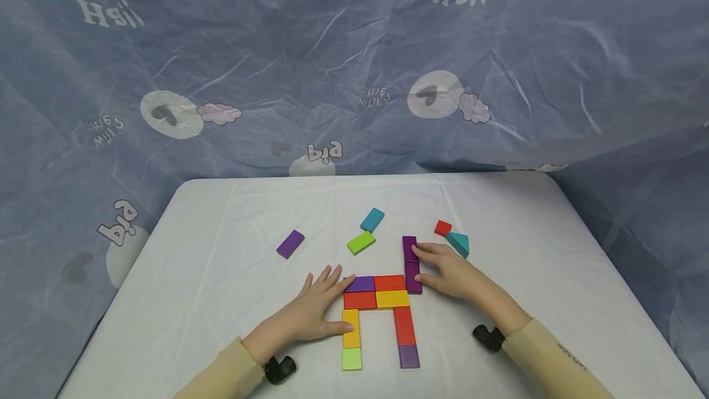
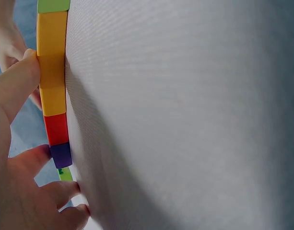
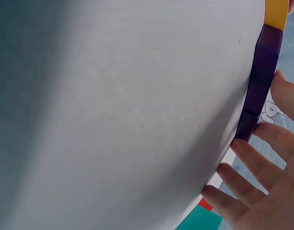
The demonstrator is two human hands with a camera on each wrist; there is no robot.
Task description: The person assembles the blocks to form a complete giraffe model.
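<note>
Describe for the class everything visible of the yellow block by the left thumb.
The yellow block is a plain, smooth-looking rectangular bar; its material is uncertain. It lies on the white table, its length running near to far, far end against a red block, near end against a light green block. The thumb of the left hand touches it.

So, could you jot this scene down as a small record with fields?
Block arrangement: flat, two legs toward the person
Left hand: spread, thumb touching the left leg's yellow block
Right hand: touching two dark purple blocks, end to end
Lying apart: purple block, blue block, green block, red block, teal triangle
Surface: white tabletop
Backdrop: blue printed sheet
</note>
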